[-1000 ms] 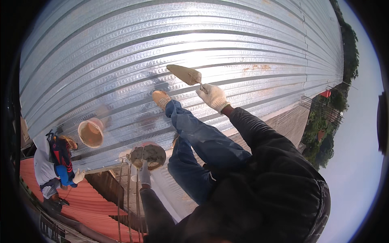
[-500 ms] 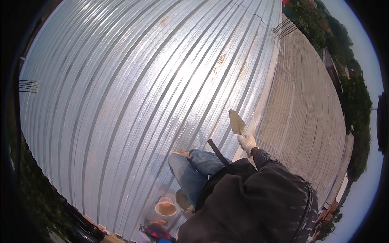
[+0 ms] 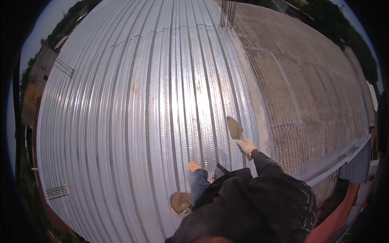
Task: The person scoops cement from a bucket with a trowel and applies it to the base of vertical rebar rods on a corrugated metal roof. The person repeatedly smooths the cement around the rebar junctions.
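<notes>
My right hand (image 3: pixel 246 147), in a pale knit glove, is wrapped round the handle of a pointed trowel (image 3: pixel 235 128). Grey mortar coats the blade, held out over the metal roof near the concrete strip. Low beside my left leg is a round bucket (image 3: pixel 172 197) with grey-brown mortar in it. My left hand (image 3: pixel 186 212), also gloved, is closed at the bucket's near edge; the dark jacket hides most of that arm. One tan shoe (image 3: pixel 194 166) shows ahead on the ribbed sheet.
Shiny corrugated metal roofing (image 3: pixel 109 133) spreads ahead and left. A raised concrete strip (image 3: pixel 259 109) divides it from older brown corrugated roofing (image 3: pixel 308 93) on the right. Steel bars stick up at the far end (image 3: pixel 228 15) and left edge (image 3: pixel 57 192). Roof edges drop off on both sides.
My view has swung to the right and my bent legs have straightened into a step. A second bucket and a red-and-blue item have left view. The trowel stays in my right hand.
</notes>
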`<action>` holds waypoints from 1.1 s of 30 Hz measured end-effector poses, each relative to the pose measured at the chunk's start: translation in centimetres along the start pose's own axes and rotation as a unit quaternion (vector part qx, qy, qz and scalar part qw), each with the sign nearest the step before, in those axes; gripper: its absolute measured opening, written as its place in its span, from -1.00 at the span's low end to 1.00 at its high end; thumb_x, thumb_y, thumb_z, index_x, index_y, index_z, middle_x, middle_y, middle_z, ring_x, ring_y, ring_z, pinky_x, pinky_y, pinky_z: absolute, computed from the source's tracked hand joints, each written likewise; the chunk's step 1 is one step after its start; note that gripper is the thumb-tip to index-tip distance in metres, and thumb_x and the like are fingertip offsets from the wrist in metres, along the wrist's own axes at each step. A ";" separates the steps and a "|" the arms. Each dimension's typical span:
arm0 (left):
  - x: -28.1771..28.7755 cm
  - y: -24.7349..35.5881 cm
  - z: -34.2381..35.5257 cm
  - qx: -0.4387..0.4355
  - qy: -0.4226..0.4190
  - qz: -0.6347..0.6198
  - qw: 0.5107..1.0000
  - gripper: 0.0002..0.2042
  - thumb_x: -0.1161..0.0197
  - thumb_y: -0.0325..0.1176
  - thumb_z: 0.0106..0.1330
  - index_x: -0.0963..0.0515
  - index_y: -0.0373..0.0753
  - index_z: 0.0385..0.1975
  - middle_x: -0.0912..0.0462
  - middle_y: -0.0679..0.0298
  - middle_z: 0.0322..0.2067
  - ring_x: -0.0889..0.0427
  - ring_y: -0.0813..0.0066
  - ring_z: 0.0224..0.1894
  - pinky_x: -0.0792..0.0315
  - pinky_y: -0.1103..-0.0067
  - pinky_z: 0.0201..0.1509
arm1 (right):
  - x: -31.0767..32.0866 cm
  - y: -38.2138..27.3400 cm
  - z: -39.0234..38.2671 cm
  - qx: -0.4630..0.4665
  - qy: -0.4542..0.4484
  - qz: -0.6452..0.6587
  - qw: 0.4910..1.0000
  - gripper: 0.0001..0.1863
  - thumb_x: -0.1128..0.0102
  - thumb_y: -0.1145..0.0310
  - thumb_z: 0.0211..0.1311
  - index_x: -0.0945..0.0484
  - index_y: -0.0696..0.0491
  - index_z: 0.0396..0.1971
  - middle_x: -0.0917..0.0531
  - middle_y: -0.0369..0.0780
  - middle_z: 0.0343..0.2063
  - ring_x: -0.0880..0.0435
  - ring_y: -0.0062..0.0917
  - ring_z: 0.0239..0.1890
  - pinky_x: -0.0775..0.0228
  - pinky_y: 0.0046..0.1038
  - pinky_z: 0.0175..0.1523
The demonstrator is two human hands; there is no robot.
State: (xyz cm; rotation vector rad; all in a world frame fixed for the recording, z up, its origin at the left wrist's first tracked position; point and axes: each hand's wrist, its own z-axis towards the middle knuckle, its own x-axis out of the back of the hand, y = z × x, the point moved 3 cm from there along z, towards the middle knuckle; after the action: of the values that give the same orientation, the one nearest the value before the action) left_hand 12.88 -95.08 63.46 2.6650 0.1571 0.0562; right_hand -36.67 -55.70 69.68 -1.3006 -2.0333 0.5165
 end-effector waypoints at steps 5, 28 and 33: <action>-5.8 6.6 0.4 -0.029 -0.019 0.030 0.999 -0.45 -0.49 0.08 0.61 -0.68 -0.29 0.29 -0.70 0.36 -0.24 -0.63 0.42 -0.29 -0.62 0.35 -0.15 | 3.2 -5.1 -2.4 0.024 0.029 0.081 0.996 -0.57 -0.46 -0.06 0.58 -0.69 0.01 -0.32 -0.67 -0.38 -0.47 -0.61 -0.64 -0.54 -0.42 -0.41 -0.44; -40.4 -1.7 -8.7 -0.041 -0.029 0.072 0.996 -0.41 -0.44 0.21 0.58 -0.68 -0.26 0.22 -0.65 0.36 -0.29 -0.59 0.39 -0.34 -0.60 0.30 -0.13 | 24.8 0.3 16.8 0.043 0.300 -0.045 0.952 -0.55 -0.41 0.09 0.43 -0.87 0.23 -0.05 -0.89 0.10 -0.24 -0.86 0.08 0.04 -0.64 -0.06 0.18; -49.5 -5.3 -8.9 -0.026 -0.020 0.048 0.998 -0.40 -0.43 0.23 0.58 -0.68 -0.26 0.20 -0.64 0.36 -0.31 -0.58 0.39 -0.34 -0.60 0.29 -0.13 | 35.1 -10.1 28.1 -0.044 0.169 -0.039 0.984 -0.52 -0.44 -0.03 0.50 -0.86 0.18 -0.21 -0.82 -0.17 -0.48 -0.81 -0.43 -0.49 -0.58 -0.21 -0.34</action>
State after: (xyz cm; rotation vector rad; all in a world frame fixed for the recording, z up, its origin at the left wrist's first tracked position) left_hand -37.36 -92.32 68.28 2.6175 0.0131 0.0361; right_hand -73.16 -27.74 67.48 -1.2587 -1.8299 0.1573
